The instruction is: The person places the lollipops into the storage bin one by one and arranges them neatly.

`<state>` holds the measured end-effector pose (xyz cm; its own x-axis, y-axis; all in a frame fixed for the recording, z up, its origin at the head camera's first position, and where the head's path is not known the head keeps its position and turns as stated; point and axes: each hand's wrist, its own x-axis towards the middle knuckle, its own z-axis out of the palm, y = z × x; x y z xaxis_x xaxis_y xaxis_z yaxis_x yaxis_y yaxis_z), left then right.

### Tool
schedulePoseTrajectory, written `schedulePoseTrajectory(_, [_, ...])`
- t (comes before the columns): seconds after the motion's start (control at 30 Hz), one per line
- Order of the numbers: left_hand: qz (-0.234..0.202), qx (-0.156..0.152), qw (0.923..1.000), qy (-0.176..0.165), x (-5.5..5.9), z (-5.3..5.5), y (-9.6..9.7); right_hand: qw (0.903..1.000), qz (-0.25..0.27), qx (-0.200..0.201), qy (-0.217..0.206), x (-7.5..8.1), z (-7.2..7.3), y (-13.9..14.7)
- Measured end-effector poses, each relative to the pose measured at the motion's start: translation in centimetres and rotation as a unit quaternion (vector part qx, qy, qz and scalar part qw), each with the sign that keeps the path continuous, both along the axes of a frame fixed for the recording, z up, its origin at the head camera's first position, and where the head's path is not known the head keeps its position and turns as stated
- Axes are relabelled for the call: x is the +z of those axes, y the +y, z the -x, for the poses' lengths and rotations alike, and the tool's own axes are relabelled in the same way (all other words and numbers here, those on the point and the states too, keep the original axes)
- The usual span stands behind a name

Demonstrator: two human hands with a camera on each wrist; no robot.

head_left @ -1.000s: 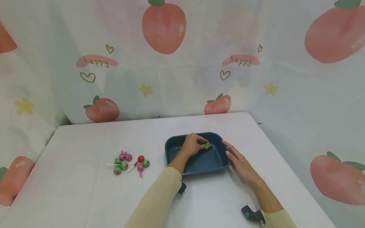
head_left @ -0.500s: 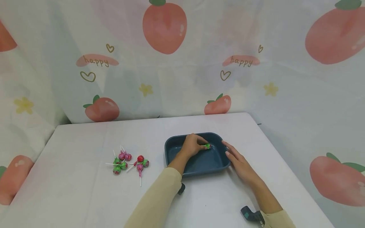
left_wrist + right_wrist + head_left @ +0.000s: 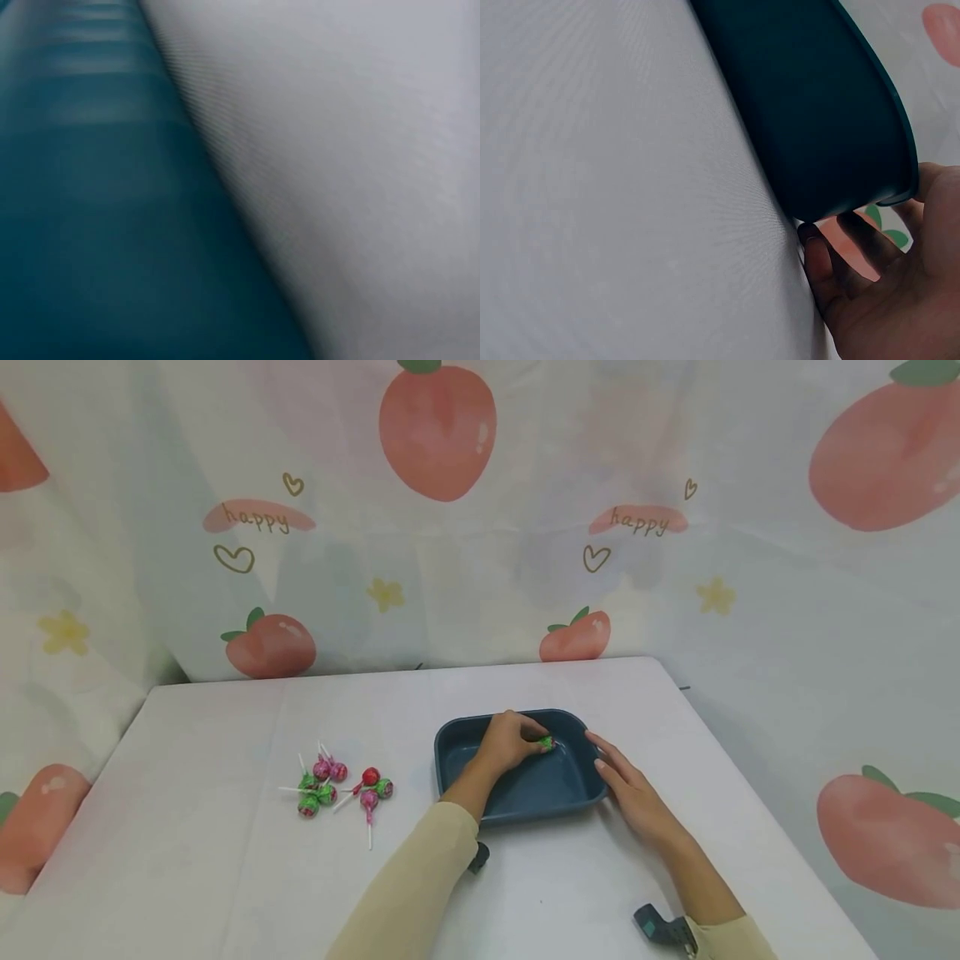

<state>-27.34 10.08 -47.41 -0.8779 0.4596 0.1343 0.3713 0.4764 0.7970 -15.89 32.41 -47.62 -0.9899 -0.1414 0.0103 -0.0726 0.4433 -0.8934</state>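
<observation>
A dark blue rectangular tray sits on the white table. My left hand reaches over its near-left part, with thumb and fingers pinching a green-wrapped lollipop inside it, toward the right end; the stick is hidden. My right hand rests against the tray's right end, fingers at the rim and outer wall. In the right wrist view, relaxed fingers of the right hand touch the end of the tray. The left wrist view shows only the tray's side wall beside the cloth.
Several green and pink lollipops lie in a cluster on the left of the white table. Closer to the tray is a smaller group of lollipops in red, green and pink. A fruit-printed curtain hangs behind the table.
The green lollipop in my left hand shifts and turns very slightly. Both hands and the tray otherwise hold their places; the head view drifts a little.
</observation>
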Motion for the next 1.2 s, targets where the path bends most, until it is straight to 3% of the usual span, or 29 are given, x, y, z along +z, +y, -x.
schedulePoseTrajectory(0.6, [0.012,-0.003,0.9998,0.016,0.9,-0.2,-0.4,1.0000,0.008,0.003,0.002,0.1,0.1,0.0])
schedulePoseTrajectory(0.9, [-0.014,0.006,0.9998,0.010,1.6,-0.6,-1.2,0.9999,0.004,0.006,0.010,0.0,0.0,0.2])
schedulePoseTrajectory(1.2, [-0.011,-0.016,0.9998,0.002,2.3,-1.5,-2.9,0.9999,0.006,0.003,0.008,-0.1,-0.2,0.2])
